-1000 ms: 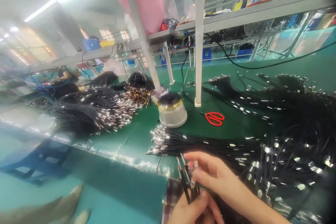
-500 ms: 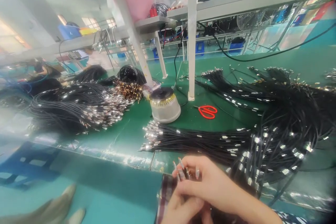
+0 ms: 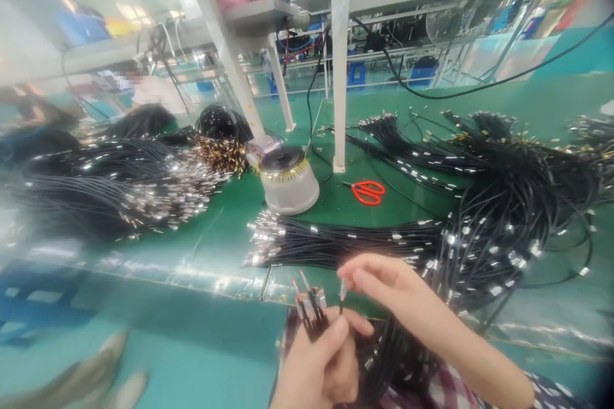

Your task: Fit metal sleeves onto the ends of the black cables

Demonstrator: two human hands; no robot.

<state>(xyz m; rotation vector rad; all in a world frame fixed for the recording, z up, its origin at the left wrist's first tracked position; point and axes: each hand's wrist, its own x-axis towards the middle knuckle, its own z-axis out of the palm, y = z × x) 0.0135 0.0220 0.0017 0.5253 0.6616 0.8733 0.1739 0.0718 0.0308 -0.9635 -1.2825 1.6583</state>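
Note:
At the bottom centre my left hand is closed around a small bundle of black cables with metal tips pointing up. Just to the right, my right hand pinches the metal tip of one single cable, held a little apart from that bundle. Both hands hover over my lap, in front of the near edge of the green table. A flat row of black cables with silver tips lies on the table just beyond my hands.
A white round device with a dark top stands mid-table, red-handled scissors to its right. Big heaps of black cables lie at the left and right. White shelf posts rise behind. A shoe shows at the lower left.
My right hand has drawn one cable tip away to the right from the bundle in my left hand. The view has shifted, so the table things sit further left and higher.

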